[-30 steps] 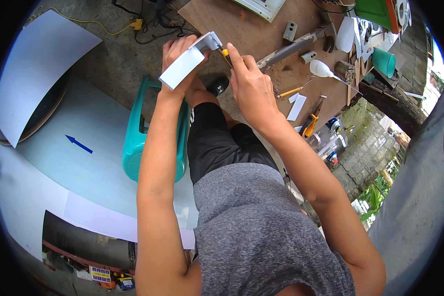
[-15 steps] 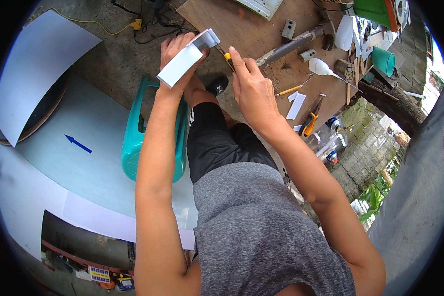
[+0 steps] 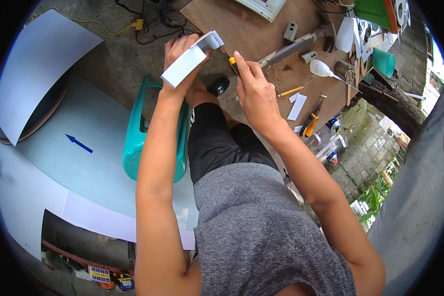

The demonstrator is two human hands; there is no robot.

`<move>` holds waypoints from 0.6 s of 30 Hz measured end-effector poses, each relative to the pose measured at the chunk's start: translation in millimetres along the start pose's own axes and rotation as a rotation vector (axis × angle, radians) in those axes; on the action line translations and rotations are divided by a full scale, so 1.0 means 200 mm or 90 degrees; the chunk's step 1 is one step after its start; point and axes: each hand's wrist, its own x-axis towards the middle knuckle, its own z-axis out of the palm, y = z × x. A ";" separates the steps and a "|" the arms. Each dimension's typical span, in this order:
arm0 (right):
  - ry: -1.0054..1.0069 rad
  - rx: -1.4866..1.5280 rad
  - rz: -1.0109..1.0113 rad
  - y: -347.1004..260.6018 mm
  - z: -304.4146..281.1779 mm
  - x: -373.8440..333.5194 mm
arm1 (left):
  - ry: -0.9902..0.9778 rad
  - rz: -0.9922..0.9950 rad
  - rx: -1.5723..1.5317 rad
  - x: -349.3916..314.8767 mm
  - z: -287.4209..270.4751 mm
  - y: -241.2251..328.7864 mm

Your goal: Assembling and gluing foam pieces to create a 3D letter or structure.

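Observation:
My left hand (image 3: 176, 54) is closed around a white angular piece (image 3: 184, 67), made of flat panels with a bent, hook-like far end. To its right, my right hand (image 3: 256, 91) grips a slim tool with a yellow-and-black handle (image 3: 233, 63). A thin metal end points from the tool toward the bent end of the white piece. Whether it touches the piece I cannot tell. The fingertips of my left hand are partly hidden behind the piece.
On the brown board (image 3: 261, 29) lie a hammer (image 3: 296, 48), a pencil (image 3: 290, 92), pliers with orange handles (image 3: 311, 123), white strips (image 3: 296, 106) and a white squeeze bottle (image 3: 321, 68). A teal plastic stool (image 3: 133, 143) stands at left, beside large white sheets (image 3: 39, 64).
Both hands have shifted slightly right and nearer, still holding the white piece and the tool. The tool's handle sits a little farther from the piece.

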 end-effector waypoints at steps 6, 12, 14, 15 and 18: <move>0.020 0.013 -0.009 0.01 0.03 -0.01 | -0.005 -0.002 -0.016 -0.01 -0.01 0.00; 0.044 0.005 -0.006 0.03 0.07 -0.03 | -0.003 -0.012 -0.052 0.00 -0.01 0.01; 0.052 0.003 -0.003 0.04 0.10 -0.04 | -0.008 -0.007 -0.050 0.00 -0.01 0.01; 0.058 0.001 -0.001 0.05 0.11 -0.04 | -0.008 -0.006 -0.050 0.00 -0.01 0.01; 0.070 -0.018 0.002 0.05 0.13 -0.05 | -0.014 -0.012 -0.049 0.00 -0.01 0.01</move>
